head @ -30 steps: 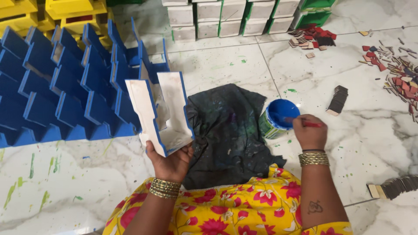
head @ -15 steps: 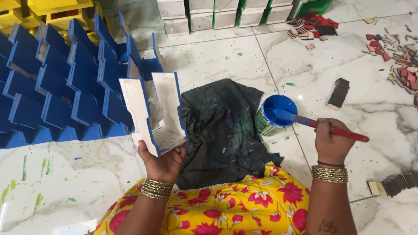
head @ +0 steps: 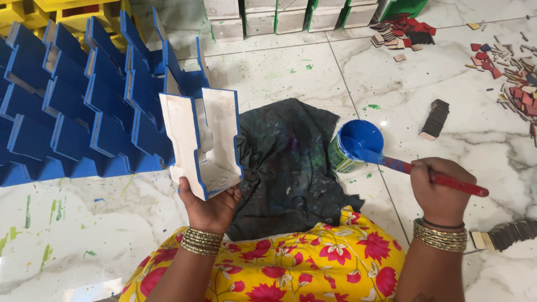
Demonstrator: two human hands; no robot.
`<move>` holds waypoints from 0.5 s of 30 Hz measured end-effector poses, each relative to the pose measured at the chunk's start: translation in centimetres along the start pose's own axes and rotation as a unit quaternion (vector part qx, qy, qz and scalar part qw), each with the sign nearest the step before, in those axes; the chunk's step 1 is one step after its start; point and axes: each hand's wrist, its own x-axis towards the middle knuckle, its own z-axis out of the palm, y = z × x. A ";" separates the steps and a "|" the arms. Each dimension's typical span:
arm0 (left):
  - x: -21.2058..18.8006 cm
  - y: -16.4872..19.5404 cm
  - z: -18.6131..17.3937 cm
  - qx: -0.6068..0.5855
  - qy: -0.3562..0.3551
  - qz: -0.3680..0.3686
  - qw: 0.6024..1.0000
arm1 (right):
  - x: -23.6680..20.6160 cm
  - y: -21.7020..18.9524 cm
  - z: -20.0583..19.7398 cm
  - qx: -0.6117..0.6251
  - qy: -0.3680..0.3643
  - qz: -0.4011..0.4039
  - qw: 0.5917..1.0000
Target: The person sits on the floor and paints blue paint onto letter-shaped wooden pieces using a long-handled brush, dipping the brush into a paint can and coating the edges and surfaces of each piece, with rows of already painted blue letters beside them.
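- My left hand (head: 211, 208) grips a white wooden piece with blue edges (head: 202, 145) from below, fingers clamped on its bottom corner, holding it upright above the marble floor (head: 279, 72).
- The piece has two unpainted white panels with a notched channel between them; only its thin edges are blue.
- My right hand (head: 442, 190) is closed around the red handle of a paintbrush (head: 414, 168), whose blue-coated head rests at the rim of a small can of blue paint (head: 355, 145).
- The can stands on the floor just beside a dark, paint-spotted cloth (head: 291, 162) spread in front of my lap.
- The two hands are well apart, the cloth lying between them.
- Behind the held piece, rows of finished blue pieces (head: 72, 112) stand packed together on the left, with yellow pieces (head: 33, 11) beyond them.
- At the top edge sit white blocks (head: 279, 17); to the right, small coloured tiles (head: 520, 72) lie scattered, and a short dark stack of tiles (head: 435, 118) lies near the can.
- Gold bangles circle both wrists; my lap shows yellow floral fabric (head: 313, 268).
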 end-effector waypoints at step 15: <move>-0.1 0.2 -0.1 -0.007 -0.004 0.003 1.000 | 0.9 -3.1 -2.4 -0.038 -0.061 -0.088 0.994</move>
